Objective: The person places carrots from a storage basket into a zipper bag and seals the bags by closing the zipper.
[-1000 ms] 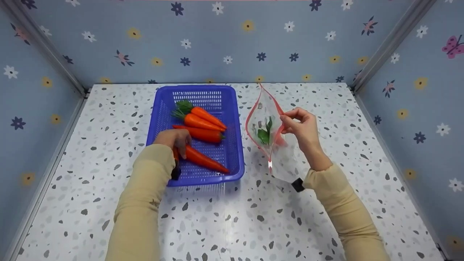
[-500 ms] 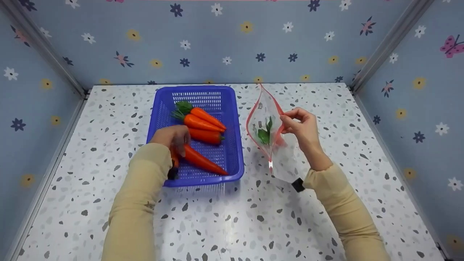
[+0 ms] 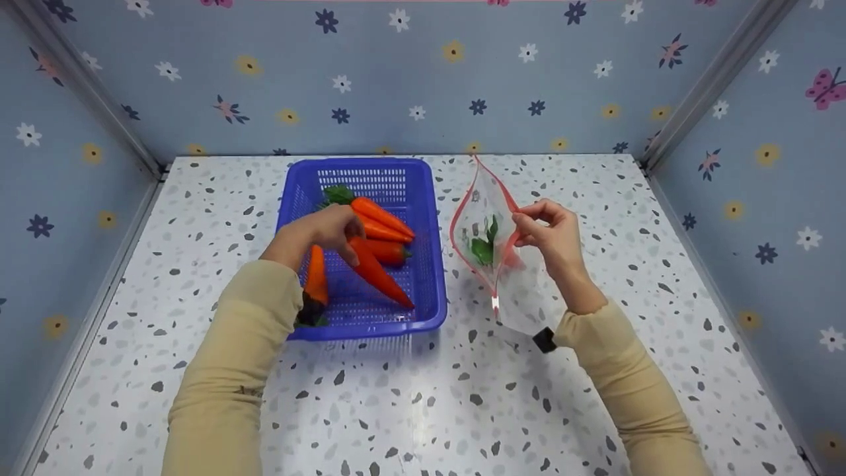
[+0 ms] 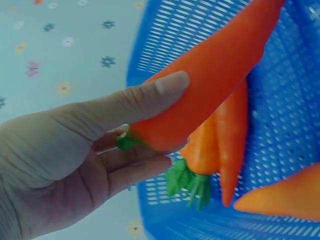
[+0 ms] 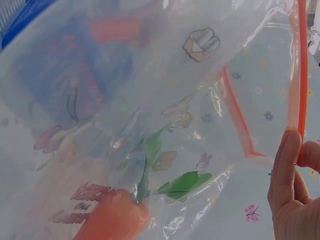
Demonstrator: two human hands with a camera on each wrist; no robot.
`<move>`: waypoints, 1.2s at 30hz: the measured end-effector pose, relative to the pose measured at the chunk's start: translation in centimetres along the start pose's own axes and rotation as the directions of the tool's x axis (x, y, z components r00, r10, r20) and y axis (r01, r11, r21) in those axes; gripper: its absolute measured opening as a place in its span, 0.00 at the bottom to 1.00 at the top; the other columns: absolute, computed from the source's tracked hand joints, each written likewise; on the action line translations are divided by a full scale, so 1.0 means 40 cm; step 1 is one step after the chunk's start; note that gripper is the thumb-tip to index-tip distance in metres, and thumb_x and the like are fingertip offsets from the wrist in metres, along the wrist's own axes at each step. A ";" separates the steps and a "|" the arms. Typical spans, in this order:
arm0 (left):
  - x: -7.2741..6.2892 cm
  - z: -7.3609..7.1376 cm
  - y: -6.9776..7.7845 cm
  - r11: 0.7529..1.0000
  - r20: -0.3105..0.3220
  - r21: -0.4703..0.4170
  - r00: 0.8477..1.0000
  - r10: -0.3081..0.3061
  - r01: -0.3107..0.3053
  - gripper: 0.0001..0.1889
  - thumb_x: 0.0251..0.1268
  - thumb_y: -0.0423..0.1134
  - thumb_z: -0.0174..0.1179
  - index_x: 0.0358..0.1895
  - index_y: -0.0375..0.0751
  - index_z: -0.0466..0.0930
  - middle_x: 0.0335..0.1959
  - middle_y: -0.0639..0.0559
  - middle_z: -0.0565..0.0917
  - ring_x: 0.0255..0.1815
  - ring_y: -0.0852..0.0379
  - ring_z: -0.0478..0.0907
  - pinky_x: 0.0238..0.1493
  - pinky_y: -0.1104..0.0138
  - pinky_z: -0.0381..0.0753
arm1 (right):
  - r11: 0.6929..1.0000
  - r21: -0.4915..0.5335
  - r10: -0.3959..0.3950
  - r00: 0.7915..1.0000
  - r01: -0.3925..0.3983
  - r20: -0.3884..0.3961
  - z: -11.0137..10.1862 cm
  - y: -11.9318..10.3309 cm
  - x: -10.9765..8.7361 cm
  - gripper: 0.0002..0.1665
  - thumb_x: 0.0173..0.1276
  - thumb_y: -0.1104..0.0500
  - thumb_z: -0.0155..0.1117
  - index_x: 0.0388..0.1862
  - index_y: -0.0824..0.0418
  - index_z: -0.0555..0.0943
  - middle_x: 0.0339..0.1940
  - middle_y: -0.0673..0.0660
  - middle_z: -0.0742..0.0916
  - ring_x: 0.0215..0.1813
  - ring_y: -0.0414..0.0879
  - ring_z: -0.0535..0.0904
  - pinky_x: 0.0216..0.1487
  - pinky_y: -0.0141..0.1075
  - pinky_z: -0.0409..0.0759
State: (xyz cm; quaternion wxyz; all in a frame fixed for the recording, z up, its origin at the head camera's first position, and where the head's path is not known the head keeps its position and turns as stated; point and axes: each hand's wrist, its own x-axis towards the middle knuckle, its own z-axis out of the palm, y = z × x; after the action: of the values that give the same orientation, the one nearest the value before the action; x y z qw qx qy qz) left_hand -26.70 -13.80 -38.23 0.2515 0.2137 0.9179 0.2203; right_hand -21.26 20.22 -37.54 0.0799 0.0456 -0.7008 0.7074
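Observation:
My left hand (image 3: 324,231) grips a long red chili pepper (image 3: 382,276) near its green stem, thumb (image 4: 150,97) along its top. The pepper slants down inside the blue basket (image 3: 438,264), tip towards the near right corner. Beyond it lie two leafy-topped carrots (image 3: 383,215) and another red chili pepper (image 3: 391,253). One more carrot (image 3: 317,274) lies by the basket's left side. My right hand (image 3: 552,233) pinches the red zip edge of a clear zip bag (image 3: 486,205), whose mouth gapes. Within it shows an orange-red thing (image 5: 117,215) with green leaves (image 5: 185,184).
The basket and bag stand side by side on a speckled white table (image 3: 410,410). Floral-patterned panels (image 3: 423,73) close in the back and both sides. A small black block (image 3: 545,339) sits at my right cuff.
My left hand has moved up and a little right, lifting the chili pepper's stem end from the basket floor. The carrot at left is now uncovered. My right hand and the bag stay put.

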 end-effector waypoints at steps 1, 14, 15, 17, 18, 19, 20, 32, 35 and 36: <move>-0.005 -0.004 0.005 1.000 -0.025 0.002 0.999 0.026 -0.025 0.24 0.42 0.37 0.70 0.46 0.33 0.77 0.41 0.41 0.78 0.41 0.47 0.72 0.45 0.57 0.74 | 1.000 -0.001 0.002 1.000 -0.002 -0.001 -0.001 0.000 0.000 0.10 0.57 0.69 0.61 0.32 0.78 0.74 0.27 0.59 0.77 0.17 0.43 0.74 0.22 0.34 0.78; -0.097 -0.021 0.082 0.986 -0.375 0.079 0.912 0.168 -0.149 0.20 0.45 0.40 0.68 0.42 0.32 0.79 0.35 0.43 0.75 0.36 0.49 0.70 0.37 0.61 0.74 | 1.000 -0.013 0.019 1.000 -0.019 -0.010 -0.003 -0.003 -0.001 0.11 0.57 0.67 0.61 0.33 0.77 0.74 0.27 0.59 0.77 0.18 0.43 0.75 0.24 0.33 0.78; -0.106 -0.020 0.088 0.985 -0.400 0.087 0.901 0.169 -0.147 0.20 0.45 0.40 0.68 0.43 0.32 0.79 0.36 0.43 0.74 0.37 0.49 0.69 0.37 0.61 0.74 | 1.000 -0.015 0.022 1.000 -0.022 -0.010 -0.003 -0.003 -0.001 0.10 0.57 0.67 0.61 0.33 0.76 0.74 0.27 0.59 0.77 0.18 0.43 0.75 0.24 0.33 0.78; -0.123 -0.016 0.100 0.987 -0.453 0.069 0.877 0.159 -0.143 0.21 0.46 0.41 0.68 0.44 0.33 0.79 0.37 0.43 0.73 0.39 0.48 0.68 0.39 0.60 0.74 | 0.999 -0.015 0.028 1.000 -0.028 -0.011 -0.002 -0.004 -0.001 0.10 0.57 0.67 0.61 0.33 0.76 0.74 0.27 0.59 0.77 0.18 0.43 0.75 0.24 0.33 0.78; -0.130 -0.013 0.104 0.987 -0.483 0.061 0.861 0.160 -0.150 0.21 0.46 0.41 0.68 0.44 0.33 0.78 0.37 0.42 0.72 0.39 0.48 0.68 0.40 0.60 0.75 | 0.999 -0.016 0.031 0.999 -0.031 -0.012 -0.001 -0.004 -0.001 0.10 0.57 0.67 0.61 0.33 0.76 0.74 0.27 0.59 0.77 0.18 0.43 0.74 0.24 0.33 0.78; -0.137 -0.010 0.108 0.986 -0.513 0.050 0.843 0.160 -0.157 0.21 0.46 0.41 0.68 0.44 0.32 0.78 0.37 0.42 0.72 0.39 0.48 0.68 0.40 0.59 0.75 | 0.999 -0.018 0.034 0.999 -0.034 -0.014 -0.001 -0.004 -0.001 0.10 0.57 0.67 0.61 0.33 0.76 0.74 0.27 0.59 0.77 0.18 0.43 0.74 0.24 0.33 0.78; -0.146 -0.007 0.113 0.986 -0.541 0.036 0.827 0.155 -0.161 0.21 0.47 0.41 0.67 0.44 0.33 0.78 0.36 0.42 0.71 0.39 0.48 0.68 0.40 0.59 0.75 | 0.999 -0.019 0.036 0.999 -0.036 -0.014 0.000 -0.004 0.000 0.10 0.57 0.67 0.61 0.33 0.76 0.74 0.27 0.59 0.77 0.18 0.43 0.74 0.24 0.33 0.78; -0.220 0.035 0.168 0.931 -0.852 0.090 0.457 0.256 -0.353 0.18 0.44 0.39 0.69 0.39 0.34 0.80 0.30 0.44 0.68 0.33 0.54 0.68 0.32 0.67 0.75 | 1.000 -0.022 0.020 1.000 -0.021 -0.012 -0.003 -0.002 0.000 0.10 0.58 0.67 0.61 0.33 0.76 0.74 0.27 0.59 0.77 0.19 0.44 0.75 0.25 0.33 0.79; -0.229 0.044 0.180 0.908 -0.883 0.124 0.373 0.285 -0.400 0.17 0.44 0.39 0.69 0.39 0.36 0.81 0.29 0.45 0.69 0.33 0.56 0.69 0.31 0.71 0.74 | 1.000 -0.012 0.017 1.000 -0.018 -0.011 -0.004 -0.004 -0.001 0.11 0.58 0.67 0.61 0.33 0.76 0.74 0.27 0.59 0.77 0.18 0.44 0.75 0.24 0.33 0.78; -0.231 0.048 0.183 0.900 -0.891 0.123 0.353 0.285 -0.417 0.17 0.44 0.39 0.69 0.39 0.36 0.81 0.29 0.45 0.69 0.33 0.56 0.69 0.31 0.71 0.74 | 1.000 -0.003 0.015 1.000 -0.015 -0.008 -0.003 -0.004 0.000 0.11 0.57 0.67 0.61 0.33 0.77 0.74 0.27 0.59 0.77 0.18 0.44 0.75 0.24 0.33 0.78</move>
State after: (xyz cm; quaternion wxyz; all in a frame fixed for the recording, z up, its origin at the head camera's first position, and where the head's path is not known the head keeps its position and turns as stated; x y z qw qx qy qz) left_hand -16.36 -11.93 -32.57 -0.3110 0.2400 0.8258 0.4047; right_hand -21.21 20.36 -37.40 0.0772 0.0374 -0.7019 0.7071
